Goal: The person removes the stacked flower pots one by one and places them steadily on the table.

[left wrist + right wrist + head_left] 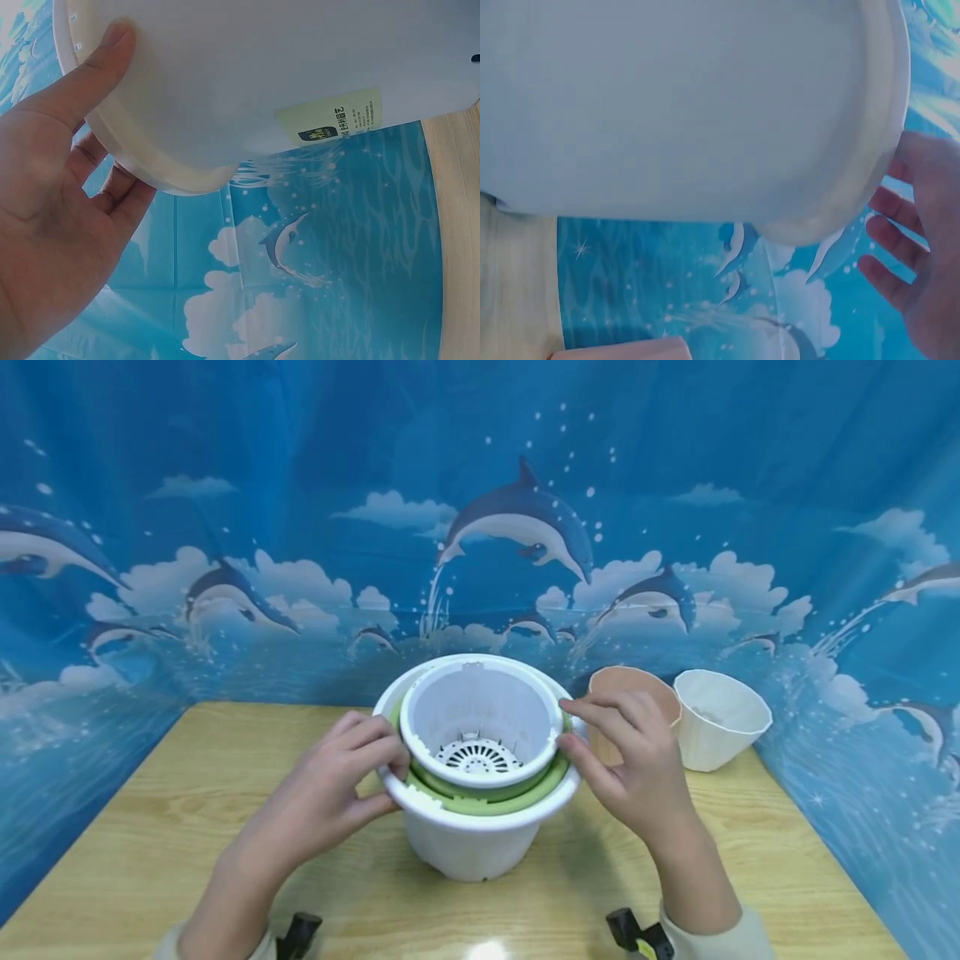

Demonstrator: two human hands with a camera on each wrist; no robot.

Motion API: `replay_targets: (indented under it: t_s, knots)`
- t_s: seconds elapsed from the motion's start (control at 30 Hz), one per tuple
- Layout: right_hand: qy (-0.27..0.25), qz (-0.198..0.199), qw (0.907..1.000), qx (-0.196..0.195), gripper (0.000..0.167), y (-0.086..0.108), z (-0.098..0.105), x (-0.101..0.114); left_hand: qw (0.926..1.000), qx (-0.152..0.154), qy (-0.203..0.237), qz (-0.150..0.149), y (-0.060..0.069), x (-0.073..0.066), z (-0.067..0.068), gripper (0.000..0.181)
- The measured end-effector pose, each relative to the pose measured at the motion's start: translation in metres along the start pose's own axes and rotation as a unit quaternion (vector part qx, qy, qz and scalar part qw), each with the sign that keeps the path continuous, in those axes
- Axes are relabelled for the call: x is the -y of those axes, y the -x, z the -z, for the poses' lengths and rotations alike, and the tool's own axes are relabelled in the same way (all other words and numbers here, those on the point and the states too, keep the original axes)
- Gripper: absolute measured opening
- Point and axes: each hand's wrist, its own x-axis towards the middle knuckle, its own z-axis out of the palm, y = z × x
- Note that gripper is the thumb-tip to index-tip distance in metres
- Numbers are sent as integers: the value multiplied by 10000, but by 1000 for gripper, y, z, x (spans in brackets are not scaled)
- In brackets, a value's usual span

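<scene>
A large white flowerpot (472, 843) stands on the table, with a green pot (495, 800) nested inside it. Innermost sits a smaller white pot (480, 693) with a slotted base. My left hand (341, 777) grips the outer pot's rim at the left, fingers over the edge and thumb below; the left wrist view shows the thumb (112, 60) against the outer wall. At the opposite side my right hand (637, 760) holds the inner white pot's rim with thumb and forefinger. Its other fingers (889, 281) are off the outer wall in the right wrist view.
Behind the right hand stand an orange-brown pot (630, 681) and a cream faceted pot (723, 718), side by side. The wooden table (187, 810) meets a blue dolphin-print curtain (337, 568) at its back and sides. A label (330, 124) is on the outer pot.
</scene>
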Motion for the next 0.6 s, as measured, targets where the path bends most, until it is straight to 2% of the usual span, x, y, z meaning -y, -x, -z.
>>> replay_targets:
  t_s: [0.33, 0.6]
  knots:
    - [-386, 595, 9959, 560, 41, -6, -3, 23, 10000, 36, 68, 10, 0, 0, 1, 37]
    - [-479, 929, 9927, 596, 29, -8, -5, 41, 9999, 21, 96, -35, 0, 1, 1, 37]
